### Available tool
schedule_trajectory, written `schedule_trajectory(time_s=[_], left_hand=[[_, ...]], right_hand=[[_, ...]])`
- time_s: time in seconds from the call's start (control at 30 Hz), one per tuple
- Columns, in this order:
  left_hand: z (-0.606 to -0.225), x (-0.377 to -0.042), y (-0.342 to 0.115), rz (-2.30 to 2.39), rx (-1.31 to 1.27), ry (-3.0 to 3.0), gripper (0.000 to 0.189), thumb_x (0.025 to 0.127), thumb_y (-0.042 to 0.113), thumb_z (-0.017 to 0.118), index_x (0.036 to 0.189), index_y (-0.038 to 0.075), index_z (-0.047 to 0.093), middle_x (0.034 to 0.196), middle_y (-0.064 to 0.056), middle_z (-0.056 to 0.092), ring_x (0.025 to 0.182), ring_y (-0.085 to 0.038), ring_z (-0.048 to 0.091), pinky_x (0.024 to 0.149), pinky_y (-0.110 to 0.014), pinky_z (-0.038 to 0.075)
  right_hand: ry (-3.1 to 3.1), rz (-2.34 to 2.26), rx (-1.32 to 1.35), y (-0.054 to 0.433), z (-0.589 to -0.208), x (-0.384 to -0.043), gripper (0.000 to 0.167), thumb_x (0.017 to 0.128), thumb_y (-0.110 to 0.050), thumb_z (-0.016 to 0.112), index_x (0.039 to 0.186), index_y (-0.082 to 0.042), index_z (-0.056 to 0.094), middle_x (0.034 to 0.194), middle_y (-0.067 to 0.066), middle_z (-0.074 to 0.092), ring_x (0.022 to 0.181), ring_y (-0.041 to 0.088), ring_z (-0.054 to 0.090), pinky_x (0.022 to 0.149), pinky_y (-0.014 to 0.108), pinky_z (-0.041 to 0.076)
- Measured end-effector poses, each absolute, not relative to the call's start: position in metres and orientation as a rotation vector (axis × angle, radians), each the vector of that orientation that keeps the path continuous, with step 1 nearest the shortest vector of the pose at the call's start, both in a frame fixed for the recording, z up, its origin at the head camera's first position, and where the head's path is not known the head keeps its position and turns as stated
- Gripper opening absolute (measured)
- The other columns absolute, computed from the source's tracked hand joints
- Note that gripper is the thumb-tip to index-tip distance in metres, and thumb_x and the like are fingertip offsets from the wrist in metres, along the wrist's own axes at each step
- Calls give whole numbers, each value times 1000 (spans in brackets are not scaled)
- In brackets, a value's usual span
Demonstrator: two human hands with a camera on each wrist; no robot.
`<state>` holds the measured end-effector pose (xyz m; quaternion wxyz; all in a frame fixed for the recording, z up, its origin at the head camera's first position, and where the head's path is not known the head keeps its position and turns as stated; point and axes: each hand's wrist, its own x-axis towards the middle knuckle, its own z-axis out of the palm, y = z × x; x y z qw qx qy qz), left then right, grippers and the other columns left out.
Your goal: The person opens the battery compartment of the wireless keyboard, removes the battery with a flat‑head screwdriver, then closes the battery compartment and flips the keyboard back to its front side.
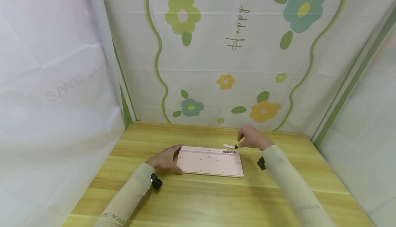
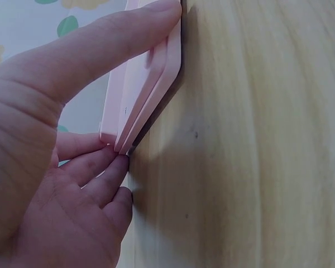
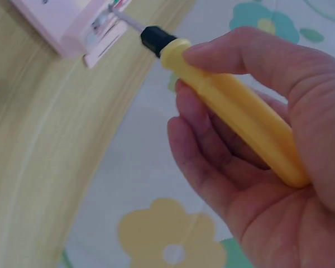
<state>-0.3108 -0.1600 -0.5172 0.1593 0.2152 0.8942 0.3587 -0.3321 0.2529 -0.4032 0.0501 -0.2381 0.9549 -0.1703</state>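
A pink keyboard [image 1: 198, 165] lies upside down on the table, small screws dotted over its back. Its narrow battery compartment [image 1: 226, 151] is uncovered near the far right corner. Around the keyboard's left end, my left hand [image 1: 165, 159] holds it, thumb at the near corner and fingers [image 2: 109, 181] against the far one. My right hand [image 1: 252, 138] grips a screwdriver [image 3: 234, 111] by its yellow handle, with the shaft slanting down to the compartment. The tip overlaps the compartment's inside in the right wrist view.
A thin pink battery cover [image 1: 228, 146] lies just beyond the keyboard's far edge, beside the compartment. The wooden table [image 1: 198, 203] ends at a hanging cloth [image 1: 201, 58] printed with flowers. More cloth hangs at the left and right sides.
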Motion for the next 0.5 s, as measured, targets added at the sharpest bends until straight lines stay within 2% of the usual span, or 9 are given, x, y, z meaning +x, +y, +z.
schedule_trajectory(time_s=[0.07,0.2,0.4,0.5], left_hand=[[-517,-311,-160,1027,612,2555,125,70,37,100,166,4,27,172,-18,32,160,-38,30,131,-56,28],[-519,-312,-159,1027,609,2563,126,70,37,101,166,4,28,172,-18,33,160,-39,31,130,-56,29],[-520,-313,-159,1018,607,2569,127,69,38,101,166,4,28,171,-19,34,159,-40,31,129,-58,30],[-520,-313,-160,1022,605,2562,127,69,38,101,166,4,28,172,-19,33,160,-40,31,130,-57,29]], right_hand=[[2889,-600,-695,264,-409,-334,5,84,-2,78,85,-7,76,91,3,76,92,21,70,86,44,61],[2846,-763,-613,286,-423,-337,4,87,-7,81,90,-8,79,101,7,79,104,29,73,92,48,61],[2768,-965,-484,314,-446,-338,11,91,-17,82,100,-10,81,111,9,78,100,23,71,88,43,61],[2679,-1124,-397,323,-457,-335,15,94,-17,80,105,-7,80,113,12,76,101,27,72,90,46,64]])
